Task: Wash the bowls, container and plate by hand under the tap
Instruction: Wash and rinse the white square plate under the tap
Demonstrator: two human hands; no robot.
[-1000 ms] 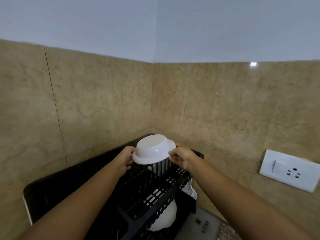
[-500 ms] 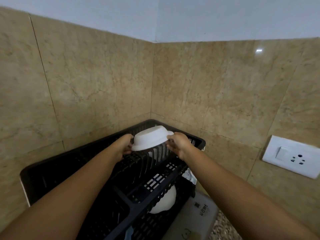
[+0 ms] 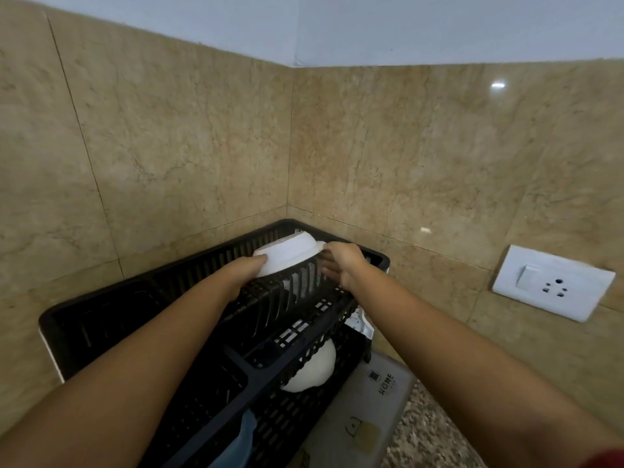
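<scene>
Left hand (image 3: 248, 270) grips left rim; right hand (image 3: 342, 261) pinches right rim, thumb over, fingers under. White bowl (image 3: 290, 253) between hands: inverted, base tilted toward wall corner, rim line running left-right. Over prongs at far end of black dish rack (image 3: 380, 261). Second bowl (image 3: 314, 369) in lower tier.

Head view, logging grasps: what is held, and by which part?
The upside-down white bowl, by opposite sides of its rim, between left hand and right hand.

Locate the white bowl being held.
Head view, centre: white bowl upside down between left hand and right hand, at the black rack's far end near the wall corner.
</scene>
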